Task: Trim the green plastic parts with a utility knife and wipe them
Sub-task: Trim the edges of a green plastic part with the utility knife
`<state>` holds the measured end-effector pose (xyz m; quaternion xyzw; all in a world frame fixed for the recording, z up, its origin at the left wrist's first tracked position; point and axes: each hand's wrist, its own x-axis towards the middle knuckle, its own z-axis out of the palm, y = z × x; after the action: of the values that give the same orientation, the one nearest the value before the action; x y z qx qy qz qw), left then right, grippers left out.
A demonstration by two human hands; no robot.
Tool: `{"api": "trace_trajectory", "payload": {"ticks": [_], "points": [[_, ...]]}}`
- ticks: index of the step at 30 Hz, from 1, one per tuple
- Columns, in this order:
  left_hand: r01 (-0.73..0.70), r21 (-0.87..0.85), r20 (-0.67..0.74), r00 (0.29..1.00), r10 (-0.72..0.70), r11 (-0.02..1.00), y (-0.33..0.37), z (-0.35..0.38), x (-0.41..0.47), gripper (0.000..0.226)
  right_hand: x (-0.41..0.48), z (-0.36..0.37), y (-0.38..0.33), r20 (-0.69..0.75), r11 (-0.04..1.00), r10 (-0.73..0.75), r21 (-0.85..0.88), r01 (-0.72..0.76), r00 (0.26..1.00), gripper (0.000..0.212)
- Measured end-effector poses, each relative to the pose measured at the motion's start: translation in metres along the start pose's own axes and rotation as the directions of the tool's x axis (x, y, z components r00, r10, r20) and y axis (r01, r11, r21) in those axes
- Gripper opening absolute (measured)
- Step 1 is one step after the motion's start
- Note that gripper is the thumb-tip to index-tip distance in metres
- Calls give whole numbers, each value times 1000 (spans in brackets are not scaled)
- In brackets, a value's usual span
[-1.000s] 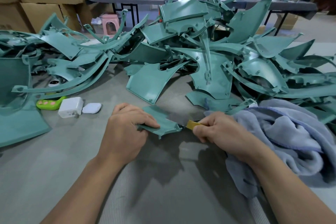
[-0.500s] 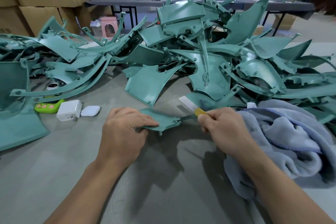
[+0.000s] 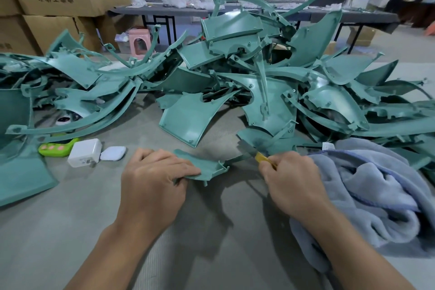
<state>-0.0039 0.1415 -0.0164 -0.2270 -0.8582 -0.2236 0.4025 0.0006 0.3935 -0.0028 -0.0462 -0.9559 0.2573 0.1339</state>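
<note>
Head view is showing me both hands working low over the grey table. The left hand is gripping the small green part by its left end, fingers curled over the top face; I cannot tell whether the piece is resting on the table or hanging just above it. The right hand is clamping the yellow utility knife, whose blade is blurring as it points up and away toward the pile of untrimmed parts.

What I am watching is the line-up: the part's long axis is running left to right between the hands, and its narrow right tip is reaching toward the knife, just beside the right hand's knuckles. I am judging that the cut is coming along that right-hand edge, stroking away from the holding fingers. The blue towel is lying bunched against the right wrist, waiting for the wipe.
</note>
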Motion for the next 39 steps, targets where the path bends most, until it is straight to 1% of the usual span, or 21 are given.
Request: {"api": "trace_trajectory", "payload": {"ticks": [3,5,6,8,10,12,14,15,18,19,21,23,25,26,27,29,30,32,36,38,39], "points": [[12,2,-7,1000,-12,1000,0,0,1,27,-4,7,-9,109,989,-140,55,135,984,46],[11,4,-5,1000,-11,1000,1,-1,1,27,-3,8,-9,133,993,-109,-24,113,985,45],[8,0,-1,1000,-8,1000,1,-1,2,27,-2,5,-8,105,995,-47,-84,56,993,44],[9,-8,5,1000,-9,1000,2,-1,2,28,3,-5,-3,-40,979,89,-182,-94,995,43],[17,-18,12,1000,-16,1000,1,0,2,28,4,-6,0,-125,984,100,-137,-117,987,44],[20,-30,20,1000,-19,999,0,0,1,27,-1,-1,-6,-20,999,-10,-34,10,1000,45],[36,-35,19,999,-35,999,-1,0,1,25,-5,5,-9,99,994,-73,-74,81,992,42],[45,-31,20,999,-44,998,-1,0,1,24,-2,5,-7,87,992,-34,-119,44,996,42],[39,-29,24,999,-38,999,-1,0,2,25,12,-11,8,-110,958,207,-178,-224,972,41],[35,-30,26,999,-34,999,0,0,2,26,14,-14,13,-162,950,239,-164,-265,957,41],[35,-33,26,999,-34,999,-1,0,1,27,12,-12,14,-183,982,161,-68,-175,970,42],[49,-37,27,998,-48,998,-2,1,0,27,3,-4,5,-90,1000,-21,14,22,996,42],[65,-31,24,998,-65,997,-3,0,0,27,-1,3,0,31,990,-114,-75,116,993,43],[70,-28,26,997,-69,997,-3,0,0,27,3,1,1,47,983,-88,-158,95,995,42],[70,-27,29,997,-69,997,-3,0,1,27,9,-3,4,17,978,-7,-208,11,1000,41],[64,-32,39,997,-63,997,-1,0,1,27,18,-18,12,-116,959,173,-208,-194,978,36],[60,-38,42,997,-59,997,0,0,1,28,19,-25,17,-195,954,203,-180,-239,960,35],[57,-47,42,998,-55,997,3,0,2,28,16,-29,20,-265,977,152,-104,-185,952,36],[58,-33,24,998,-57,998,6,-1,3,27,9,-16,11,-53,995,-73,-73,69,996,50],[56,-18,-2,998,-56,998,2,-2,1,26,14,-16,16,-21,997,-28,-76,26,999,52],[53,-12,-16,998,-53,999,0,-3,0,25,17,-20,20,-62,996,34,-78,-39,997,47]]}}
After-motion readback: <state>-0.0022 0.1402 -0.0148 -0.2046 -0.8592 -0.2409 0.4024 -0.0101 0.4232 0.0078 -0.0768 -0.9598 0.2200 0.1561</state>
